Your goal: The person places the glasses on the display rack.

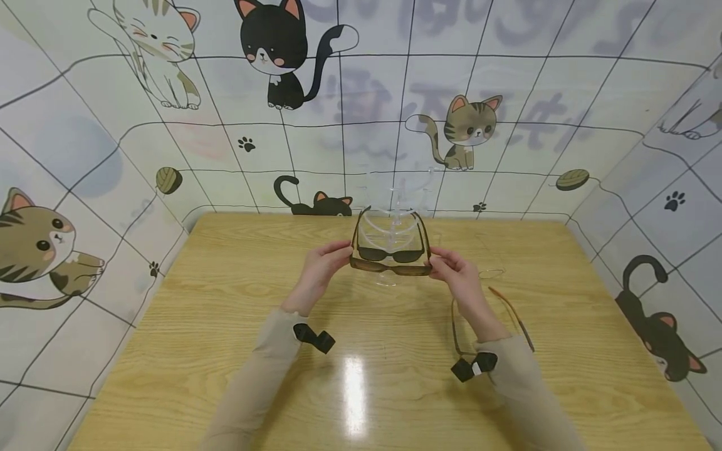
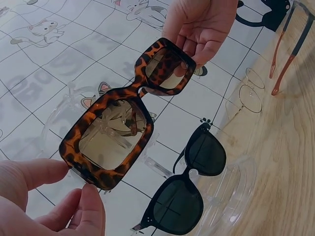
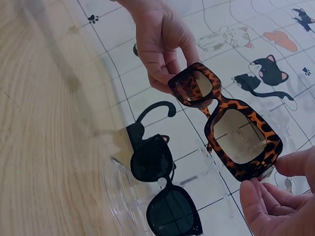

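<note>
A pair of tortoiseshell sunglasses (image 2: 139,90) with brown lenses is held level between both hands. My left hand (image 1: 321,269) pinches it at the left end of the frame, by the hinge. The right hand (image 1: 459,275) grips the opposite end the same way; in the left wrist view its fingers curl near the upper lens. Both temples point away from me, towards the wall. Behind and lower, black sunglasses (image 3: 172,212) with dark lenses hang on a clear plastic display stand (image 2: 235,194). Whether the tortoiseshell pair touches the stand, I cannot tell.
Glasses with orange-and-dark temples (image 1: 512,307) lie on the wooden table (image 1: 225,351), partly behind the right forearm. Thin wire-rimmed glasses (image 2: 251,100) rest farther back on the right. A wall (image 1: 372,94) with cat drawings stands behind the table.
</note>
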`<state>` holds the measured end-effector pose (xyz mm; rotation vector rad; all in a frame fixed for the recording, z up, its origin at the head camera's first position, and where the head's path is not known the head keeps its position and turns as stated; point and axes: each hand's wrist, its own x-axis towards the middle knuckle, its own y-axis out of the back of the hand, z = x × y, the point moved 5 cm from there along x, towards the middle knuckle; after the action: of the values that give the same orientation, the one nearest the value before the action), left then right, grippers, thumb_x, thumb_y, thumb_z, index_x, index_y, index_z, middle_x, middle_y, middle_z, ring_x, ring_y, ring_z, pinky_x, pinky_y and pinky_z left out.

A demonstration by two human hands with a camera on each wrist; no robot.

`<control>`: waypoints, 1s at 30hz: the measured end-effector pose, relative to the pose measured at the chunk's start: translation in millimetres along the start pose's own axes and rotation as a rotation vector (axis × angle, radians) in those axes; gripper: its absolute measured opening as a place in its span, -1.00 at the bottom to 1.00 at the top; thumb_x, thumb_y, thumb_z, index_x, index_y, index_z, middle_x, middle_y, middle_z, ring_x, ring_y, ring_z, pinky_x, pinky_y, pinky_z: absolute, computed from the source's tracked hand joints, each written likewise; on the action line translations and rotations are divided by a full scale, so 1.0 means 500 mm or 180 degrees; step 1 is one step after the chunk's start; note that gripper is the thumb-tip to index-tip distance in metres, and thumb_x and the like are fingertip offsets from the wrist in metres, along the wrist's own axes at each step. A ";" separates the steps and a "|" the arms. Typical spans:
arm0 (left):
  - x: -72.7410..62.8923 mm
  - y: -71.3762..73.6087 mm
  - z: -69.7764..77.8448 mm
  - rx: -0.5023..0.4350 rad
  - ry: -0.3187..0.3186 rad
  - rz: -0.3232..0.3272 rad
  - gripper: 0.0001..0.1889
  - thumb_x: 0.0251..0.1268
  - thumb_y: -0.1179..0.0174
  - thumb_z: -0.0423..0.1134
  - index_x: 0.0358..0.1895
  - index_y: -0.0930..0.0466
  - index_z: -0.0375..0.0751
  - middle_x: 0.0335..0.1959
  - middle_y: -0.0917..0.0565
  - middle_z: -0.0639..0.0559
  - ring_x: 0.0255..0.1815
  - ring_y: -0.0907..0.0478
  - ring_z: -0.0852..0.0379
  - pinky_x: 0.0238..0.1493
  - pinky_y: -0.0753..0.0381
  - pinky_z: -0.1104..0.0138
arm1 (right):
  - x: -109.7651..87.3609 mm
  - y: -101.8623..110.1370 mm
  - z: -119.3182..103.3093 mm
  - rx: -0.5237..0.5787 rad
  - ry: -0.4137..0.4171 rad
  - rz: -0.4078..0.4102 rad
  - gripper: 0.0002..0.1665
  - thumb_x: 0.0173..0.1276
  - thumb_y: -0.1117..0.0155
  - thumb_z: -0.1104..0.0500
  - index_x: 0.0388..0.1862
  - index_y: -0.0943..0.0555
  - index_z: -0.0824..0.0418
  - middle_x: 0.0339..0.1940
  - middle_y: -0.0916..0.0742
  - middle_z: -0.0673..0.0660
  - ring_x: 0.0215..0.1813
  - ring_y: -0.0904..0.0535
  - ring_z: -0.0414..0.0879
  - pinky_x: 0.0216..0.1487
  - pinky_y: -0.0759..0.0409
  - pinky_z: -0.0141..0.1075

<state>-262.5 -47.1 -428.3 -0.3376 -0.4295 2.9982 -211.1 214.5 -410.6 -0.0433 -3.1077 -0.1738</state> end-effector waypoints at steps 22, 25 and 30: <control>0.071 -0.027 0.030 -0.0108 -0.0119 0.0375 -0.67 0.25 -0.16 -0.42 0.07 -0.52 -0.46 0.05 -0.54 -0.17 -0.17 -0.57 0.17 0.10 -0.52 0.31 | 0.120 0.011 0.002 -0.0025 -0.0226 0.0127 -0.50 0.44 -0.08 0.14 0.22 -0.41 0.45 0.00 -0.58 0.31 -0.31 -0.59 -0.27 -0.11 -0.60 -0.44; 0.079 -0.030 0.030 -0.0130 -0.0113 0.0405 -0.68 0.26 -0.16 -0.43 0.07 -0.53 -0.46 0.04 -0.55 -0.16 -0.18 -0.57 0.17 0.09 -0.53 0.32 | 0.132 0.012 0.006 0.0014 -0.0232 0.0144 -0.51 0.44 -0.08 0.16 0.22 -0.42 0.46 -0.12 -0.62 0.20 -0.31 -0.58 -0.26 -0.13 -0.60 -0.46; 0.095 -0.034 0.026 -0.0248 -0.0128 0.0436 -0.68 0.25 -0.15 -0.46 0.07 -0.53 -0.48 0.04 -0.55 -0.18 -0.27 -0.58 0.22 0.05 -0.55 0.34 | 0.148 0.015 0.012 0.0018 -0.0268 0.0190 -0.52 0.44 -0.08 0.16 0.20 -0.44 0.45 -0.22 -0.64 0.06 -0.31 -0.59 -0.25 -0.13 -0.60 -0.45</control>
<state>-310.8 -28.7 -420.8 -0.3263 -0.5496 3.1321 -285.2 224.7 -413.5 -0.1469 -3.1857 -0.1656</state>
